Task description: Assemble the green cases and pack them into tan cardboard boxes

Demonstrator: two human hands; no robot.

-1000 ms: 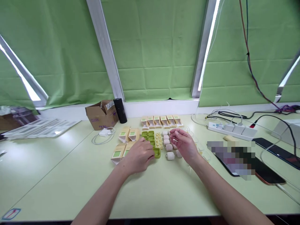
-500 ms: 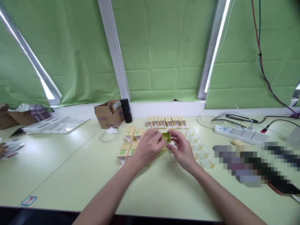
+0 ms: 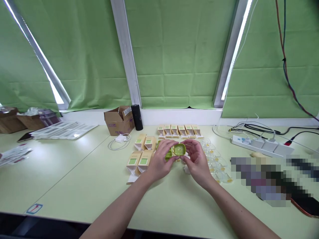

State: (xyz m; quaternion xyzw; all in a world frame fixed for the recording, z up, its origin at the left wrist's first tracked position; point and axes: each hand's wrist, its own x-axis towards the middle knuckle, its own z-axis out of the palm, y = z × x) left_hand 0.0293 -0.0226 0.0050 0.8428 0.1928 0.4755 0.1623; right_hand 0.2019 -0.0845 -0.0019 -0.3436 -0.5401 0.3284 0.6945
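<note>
A small green case [image 3: 179, 150], shaped like a shallow tray with rounded corners, is held up between my two hands. My left hand [image 3: 160, 161] pinches its left side with thumb and fingers. On the opposite edge, my right hand [image 3: 198, 161] grips it the same way. More green pieces [image 3: 168, 154] show behind my left fingers, partly hidden. To the left stand small kraft boxes with green labels [image 3: 144, 161], their flaps open. Several clear plastic pieces with yellow dots [image 3: 216, 162] lie in rows right of my right hand. A whitish item under that hand is mostly covered.
A row of small boxes [image 3: 179, 130] stands at the back, near a brown carton [image 3: 119, 121] and a black bottle [image 3: 137, 118]. White trays [image 3: 64, 130] lie left. A power strip [image 3: 259, 146], cables and phones occupy the right.
The green case has been turned so its hollow inside faces me more. My left hand has rotated from above to its side, fingers spread further. The view has shifted slightly left.
</note>
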